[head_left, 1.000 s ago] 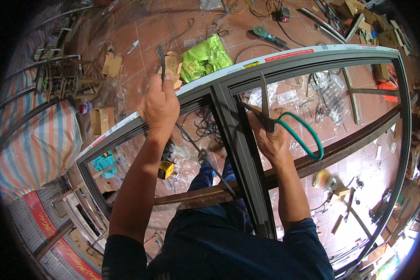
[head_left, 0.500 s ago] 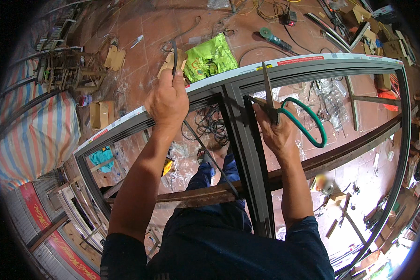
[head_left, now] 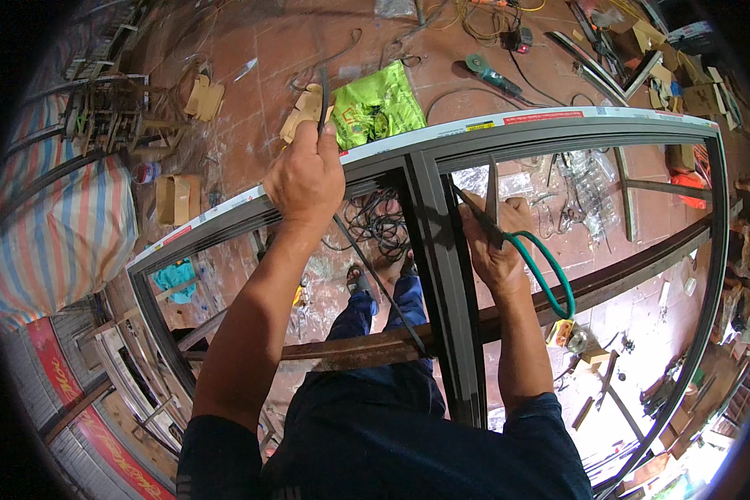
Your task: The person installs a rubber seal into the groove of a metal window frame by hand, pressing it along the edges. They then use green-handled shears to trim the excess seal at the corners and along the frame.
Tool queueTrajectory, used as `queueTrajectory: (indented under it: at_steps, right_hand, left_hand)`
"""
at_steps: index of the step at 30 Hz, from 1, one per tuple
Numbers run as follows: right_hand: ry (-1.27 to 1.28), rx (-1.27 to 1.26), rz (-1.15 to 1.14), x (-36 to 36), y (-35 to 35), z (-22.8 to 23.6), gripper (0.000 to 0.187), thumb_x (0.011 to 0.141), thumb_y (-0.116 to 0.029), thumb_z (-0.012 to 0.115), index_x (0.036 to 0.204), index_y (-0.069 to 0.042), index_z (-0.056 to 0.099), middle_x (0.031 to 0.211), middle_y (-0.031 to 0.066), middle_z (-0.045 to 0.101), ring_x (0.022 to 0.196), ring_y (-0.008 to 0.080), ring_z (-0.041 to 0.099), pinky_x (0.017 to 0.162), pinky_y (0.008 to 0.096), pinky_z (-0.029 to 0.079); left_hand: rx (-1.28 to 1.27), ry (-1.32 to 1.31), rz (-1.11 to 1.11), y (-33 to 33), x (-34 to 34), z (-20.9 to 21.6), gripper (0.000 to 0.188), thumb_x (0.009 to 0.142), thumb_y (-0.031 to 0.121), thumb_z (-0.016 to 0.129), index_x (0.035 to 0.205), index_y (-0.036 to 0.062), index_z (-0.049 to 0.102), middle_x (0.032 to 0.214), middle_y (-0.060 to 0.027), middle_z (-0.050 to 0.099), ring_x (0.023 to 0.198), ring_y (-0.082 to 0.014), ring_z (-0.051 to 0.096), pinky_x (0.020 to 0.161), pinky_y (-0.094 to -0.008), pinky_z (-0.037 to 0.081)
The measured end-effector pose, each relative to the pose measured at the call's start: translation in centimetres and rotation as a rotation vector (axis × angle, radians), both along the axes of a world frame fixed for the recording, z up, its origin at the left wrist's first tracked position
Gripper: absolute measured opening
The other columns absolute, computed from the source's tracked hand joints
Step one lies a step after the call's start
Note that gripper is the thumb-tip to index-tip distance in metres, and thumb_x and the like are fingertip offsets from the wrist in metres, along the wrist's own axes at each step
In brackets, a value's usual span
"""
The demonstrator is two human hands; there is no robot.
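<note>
My left hand [head_left: 304,185] is closed around a dark rubber strip [head_left: 323,93], above the far rail of a grey metal frame [head_left: 448,275]. One end of the strip sticks up past my fist, and the rest runs slantwise down to the foot of the frame's middle bar. Just right of that bar, my right hand [head_left: 493,254] grips scissors [head_left: 548,279] with green handles. Their blades point away from me and are spread apart, with nothing visible between them. The fingers of this hand are partly hidden behind the scissors.
A brown beam [head_left: 592,287] crosses under the frame. Coiled black cord [head_left: 379,218] lies on the floor below. Beyond the far rail are a bright green bag [head_left: 382,107] and an angle grinder [head_left: 492,75]. A striped sheet [head_left: 67,242] covers a pile at left.
The scissors and my right hand have come down toward me, away from the far rail. My left hand has shifted slightly right, still gripping the strip. The view has moved a little.
</note>
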State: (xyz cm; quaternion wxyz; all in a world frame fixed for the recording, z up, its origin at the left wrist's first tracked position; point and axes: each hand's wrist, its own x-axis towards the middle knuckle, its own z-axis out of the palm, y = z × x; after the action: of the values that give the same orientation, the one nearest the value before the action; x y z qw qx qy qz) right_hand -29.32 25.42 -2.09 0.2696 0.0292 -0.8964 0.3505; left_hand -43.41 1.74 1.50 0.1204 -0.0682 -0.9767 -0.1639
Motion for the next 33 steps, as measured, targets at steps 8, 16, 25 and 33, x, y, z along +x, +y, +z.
queueTrajectory:
  at_steps: [8,16,25,33]
  right_hand:
    - [0.016,0.169,-0.051,-0.7,0.0,1.0,0.016,0.086,-0.007,0.081,0.101,-0.007,0.076,0.065,0.0047,0.057,0.056,0.0227,0.055,0.062,0.0381,0.038]
    - [-0.075,-0.097,-0.077,0.6,-0.4,1.8,0.01,0.094,-0.003,0.075,0.102,0.001,0.08,0.074,0.0119,0.067,0.069,0.0268,0.06,0.064,0.0397,0.044]
    - [-0.128,-0.104,-0.037,0.5,-0.6,0.6,0.012,0.093,-0.006,0.075,0.103,-0.003,0.08,0.076,0.0148,0.069,0.069,0.0315,0.057,0.066,0.0436,0.042]
    - [-0.09,-0.188,-0.153,0.2,-1.3,-0.2,0.016,0.099,-0.011,0.073,0.108,0.0,0.079,0.073,0.0058,0.066,0.073,0.0179,0.059,0.066,0.0344,0.046]
  left_hand:
    - [0.023,0.04,-0.015,-0.1,-0.1,-0.4,0.027,0.103,0.035,0.06,0.095,0.0099,0.062,0.074,-0.0171,0.069,0.07,-0.0433,0.067,0.065,-0.056,0.048]
    - [0.018,0.054,-0.021,-0.1,-0.1,-0.5,0.027,0.103,0.036,0.06,0.096,0.0101,0.062,0.074,-0.0169,0.069,0.07,-0.0432,0.068,0.065,-0.0565,0.048]
    - [0.001,-0.037,0.031,0.0,0.1,0.0,0.03,0.106,0.04,0.056,0.099,0.0121,0.064,0.085,-0.0196,0.071,0.081,-0.0472,0.068,0.071,-0.0586,0.047]
    - [0.002,0.035,0.007,0.1,0.1,-0.1,0.028,0.104,0.037,0.059,0.098,0.0108,0.064,0.077,-0.0183,0.07,0.074,-0.0445,0.068,0.067,-0.0568,0.049]
